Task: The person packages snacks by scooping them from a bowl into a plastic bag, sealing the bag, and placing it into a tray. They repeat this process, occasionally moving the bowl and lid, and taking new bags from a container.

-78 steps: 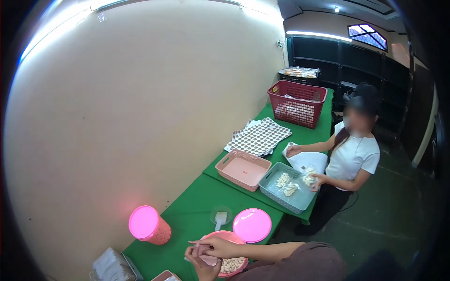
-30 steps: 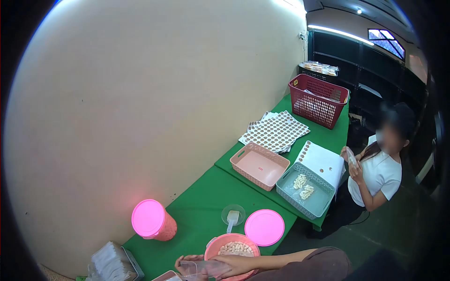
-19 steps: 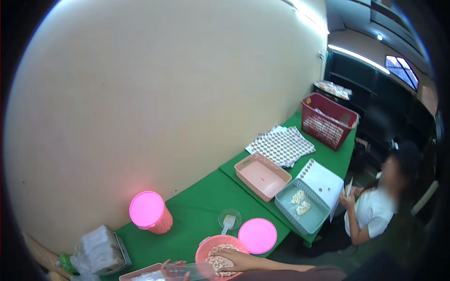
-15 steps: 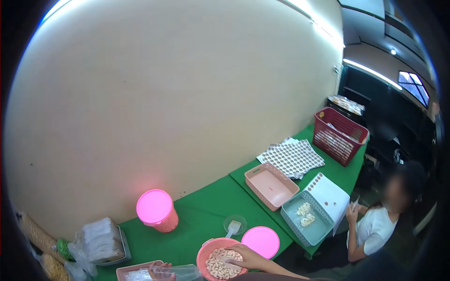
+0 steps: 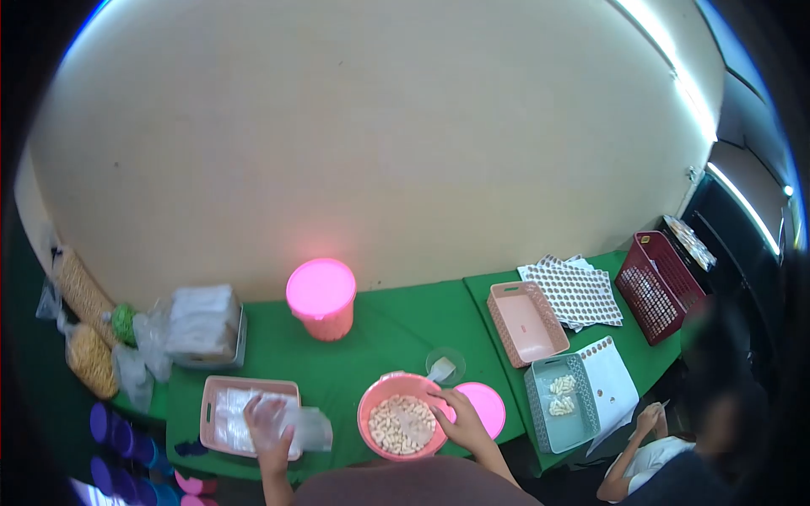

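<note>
Head view showed two bare hands over a table covered in green cloth (image 5: 396, 325). The left hand (image 5: 272, 434) held a clear plastic bag (image 5: 314, 428), its thumb and fingers parted around one end while the rest stuck out toward the right. That hand was above a shallow, rectangular pink plastic tray (image 5: 208, 401), in which clear plastic packets (image 5: 234, 420) lay in a pile.

The right hand (image 5: 466, 428) was at the right edge of a round pink plastic bowl (image 5: 364, 417), fingers bent and slightly spread over the rim; whether they gripped anything could not be told. Small, pale, oblong pieces (image 5: 390, 428) filled much of the bowl, and something translucent, too indistinct to name, lay over their right side.

Just beyond the bowl, a white scoop (image 5: 440, 368) rested on a clear round dish (image 5: 458, 358). A flat, round, bright pink lid (image 5: 485, 411) lay just right of the bowl. Farther right, a rectangular grey-green plastic basket (image 5: 540, 422) contained two clear bags of pale pieces (image 5: 561, 395), near a co-worker's hands (image 5: 650, 419).
</note>
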`<state>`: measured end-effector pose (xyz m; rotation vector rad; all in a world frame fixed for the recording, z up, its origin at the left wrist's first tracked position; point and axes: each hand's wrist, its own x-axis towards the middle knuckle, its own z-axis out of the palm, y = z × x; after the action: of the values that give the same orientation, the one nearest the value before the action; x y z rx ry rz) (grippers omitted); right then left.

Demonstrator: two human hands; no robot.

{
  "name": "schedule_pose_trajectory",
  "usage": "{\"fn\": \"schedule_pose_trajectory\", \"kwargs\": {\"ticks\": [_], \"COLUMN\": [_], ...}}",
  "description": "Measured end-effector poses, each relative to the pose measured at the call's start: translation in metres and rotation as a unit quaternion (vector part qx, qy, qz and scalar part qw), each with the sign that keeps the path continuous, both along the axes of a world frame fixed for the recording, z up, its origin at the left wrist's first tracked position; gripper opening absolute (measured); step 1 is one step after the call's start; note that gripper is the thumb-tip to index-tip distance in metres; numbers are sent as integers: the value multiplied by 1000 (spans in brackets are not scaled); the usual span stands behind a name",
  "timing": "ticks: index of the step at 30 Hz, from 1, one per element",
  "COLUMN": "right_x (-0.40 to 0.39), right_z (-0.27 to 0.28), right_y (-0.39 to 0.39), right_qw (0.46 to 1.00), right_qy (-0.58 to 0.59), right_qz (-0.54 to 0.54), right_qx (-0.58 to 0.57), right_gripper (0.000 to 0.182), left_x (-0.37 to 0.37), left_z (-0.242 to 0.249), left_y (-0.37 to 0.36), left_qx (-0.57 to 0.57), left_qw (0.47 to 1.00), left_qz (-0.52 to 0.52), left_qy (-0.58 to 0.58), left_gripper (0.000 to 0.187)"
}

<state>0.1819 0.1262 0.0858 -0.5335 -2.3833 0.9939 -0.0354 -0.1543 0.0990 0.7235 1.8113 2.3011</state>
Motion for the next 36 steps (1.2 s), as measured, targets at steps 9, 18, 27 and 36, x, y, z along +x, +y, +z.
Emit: {"fn": "schedule_pose_trajectory", "kwargs": {"ticks": [9, 18, 27, 36], "right_x": [-43, -34, -37, -40], "right_z": [62, 47, 23, 27], "right_y": [-47, -61, -62, -64], "right_qw": [975, 979, 989, 984], "right_qy": [85, 55, 17, -57], "right_qz": [163, 179, 141, 171], "right_qx": [-128, -76, 30, 13], "right_gripper": [43, 19, 21, 36], "left_x": [24, 44, 41, 49], "left_z": [40, 8, -20, -13], "left_y": [74, 76, 80, 84], "left_qx": [-232, -268, -282, -225], "left_qw": [914, 873, 852, 884], "left_qz": [-196, -131, -154, -192], "left_qy": [271, 386, 412, 361], "left_gripper": [67, 65, 66, 64]}}
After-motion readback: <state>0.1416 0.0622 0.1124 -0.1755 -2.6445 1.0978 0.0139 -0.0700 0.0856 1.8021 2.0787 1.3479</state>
